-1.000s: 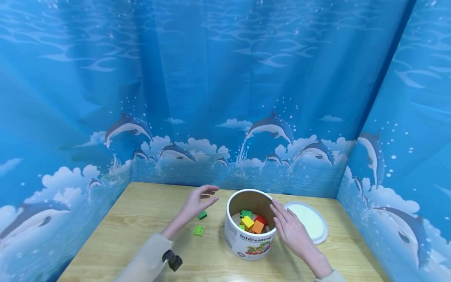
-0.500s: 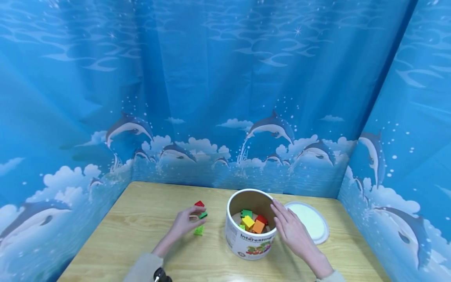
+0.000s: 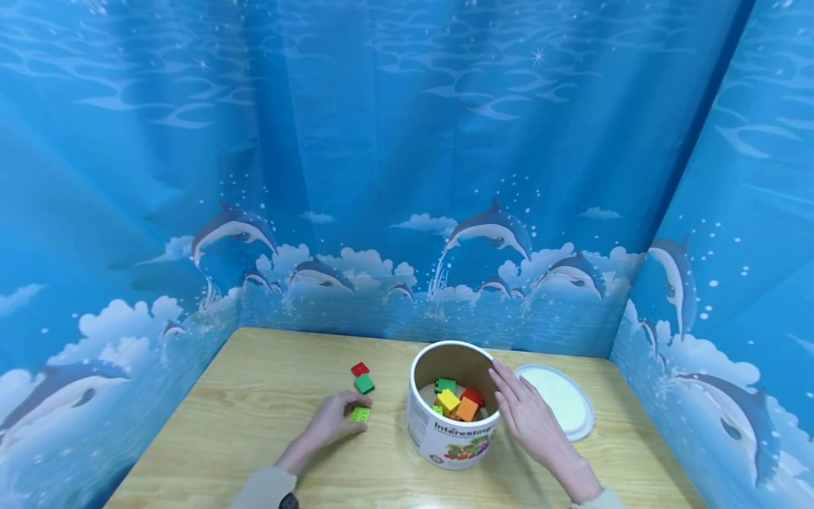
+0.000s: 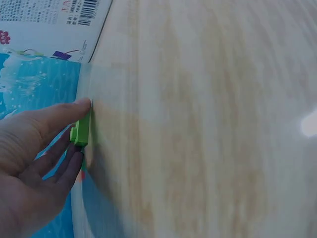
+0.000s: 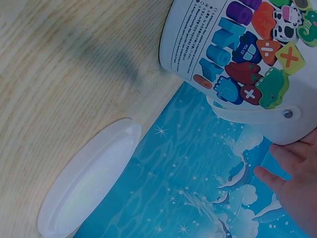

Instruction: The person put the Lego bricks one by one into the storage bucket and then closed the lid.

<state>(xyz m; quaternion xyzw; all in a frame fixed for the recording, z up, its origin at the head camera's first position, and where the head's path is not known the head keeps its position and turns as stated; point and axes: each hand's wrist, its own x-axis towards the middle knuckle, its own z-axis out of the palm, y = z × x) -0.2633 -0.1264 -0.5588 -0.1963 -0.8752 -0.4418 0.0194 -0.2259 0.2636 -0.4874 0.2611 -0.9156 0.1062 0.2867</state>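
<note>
My left hand (image 3: pixel 331 423) is low over the table, thumb and fingertips on either side of a lime-green toy building brick (image 3: pixel 360 415). In the left wrist view the brick (image 4: pixel 83 131) sits between the thumb above and the fingers below, studs toward the palm. Just beyond lie a dark green brick (image 3: pixel 364 384) and a red brick (image 3: pixel 360 369). My right hand (image 3: pixel 531 420) rests with straight fingers on the right rim of a round white bucket (image 3: pixel 418 428). Inside it are several bricks, among them a yellow one (image 3: pixel 448 402) and an orange one (image 3: pixel 467 409).
A white lid (image 3: pixel 562 401) lies on the wooden table (image 3: pixel 254 396) to the right of the bucket, partly behind my right hand. The bucket's handle (image 5: pixel 247 113) hangs down its side. A blue dolphin-print curtain (image 3: pixel 394 177) stands behind and beside the table.
My left hand has come back toward me from over the red and dark green bricks to the lime-green one, uncovering the other two. The right hand stays on the bucket rim.
</note>
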